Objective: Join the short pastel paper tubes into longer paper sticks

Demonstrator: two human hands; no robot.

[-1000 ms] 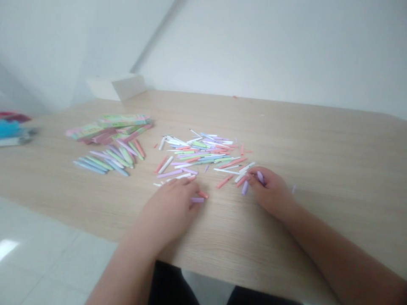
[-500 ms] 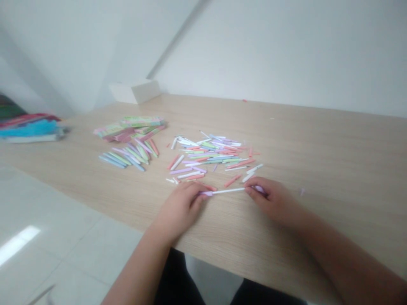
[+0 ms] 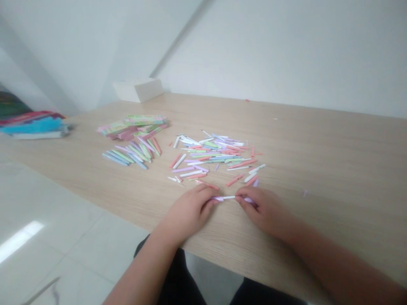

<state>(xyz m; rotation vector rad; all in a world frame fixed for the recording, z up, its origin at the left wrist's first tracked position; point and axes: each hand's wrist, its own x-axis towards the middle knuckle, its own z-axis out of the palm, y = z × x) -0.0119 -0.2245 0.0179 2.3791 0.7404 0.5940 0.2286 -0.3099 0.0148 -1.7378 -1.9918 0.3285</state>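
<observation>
Head view shows two bare hands close to the front edge of a light brown wooden tabletop [image 3: 337, 169]. The left hand [image 3: 192, 209] pinches a light purple plastic tube [image 3: 218, 198] between thumb and fingers. A thin, straight white stick [image 3: 229, 197] runs from the end of that tube across to the right hand [image 3: 262, 207], whose thumb and finger grip it. A fat light purple piece [image 3: 249, 200] also shows in the right hand. Tube and stick are in the gap between the hands, near the middle of the front edge.

Farther from that edge lies a messy pile of thin white, coral, green, blue and purple sticks [image 3: 219, 159]. Toward the left edge, fat pastel pens with pointed tips [image 3: 132, 153] lie side by side, and behind them is a heap of flat pink and green boxes [image 3: 145, 120]. A plain white box [image 3: 149, 90] sits by the back edge, left of the middle.
</observation>
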